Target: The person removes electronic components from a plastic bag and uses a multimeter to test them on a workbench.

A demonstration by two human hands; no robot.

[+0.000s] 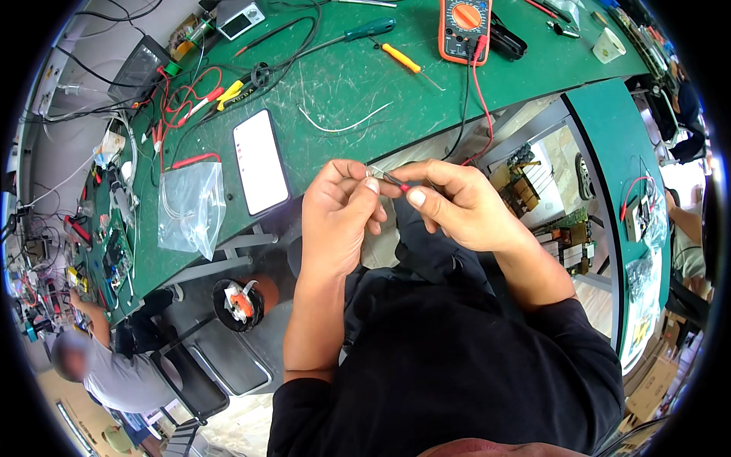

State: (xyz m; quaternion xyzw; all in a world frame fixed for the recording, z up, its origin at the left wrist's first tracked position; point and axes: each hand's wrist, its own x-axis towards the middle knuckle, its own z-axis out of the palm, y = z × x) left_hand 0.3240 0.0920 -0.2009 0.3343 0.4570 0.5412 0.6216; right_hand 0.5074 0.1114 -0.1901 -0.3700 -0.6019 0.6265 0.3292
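Just off the near edge of the green bench, my hands are close together in front of my lap. My left hand [346,202] is closed, its thumb and forefinger pinching a thin, pale, wire-like end. My right hand [453,199] grips a slim red-and-black piece [403,185] between thumb and forefinger. The two ends meet between my fingertips; whether they are one thing or two, I cannot tell. Beyond my hands on the bench, a curved white wire [343,129] lies loose. A phone [260,162] with a lit white screen lies left of my left hand.
An orange multimeter [465,30] with red and black leads stands beyond, near a yellow-handled pick [401,58] and a green-handled screwdriver [371,30]. A clear plastic bag [190,206] hangs over the edge at left. Below is a bin [238,305]; another person [126,373] sits far left.
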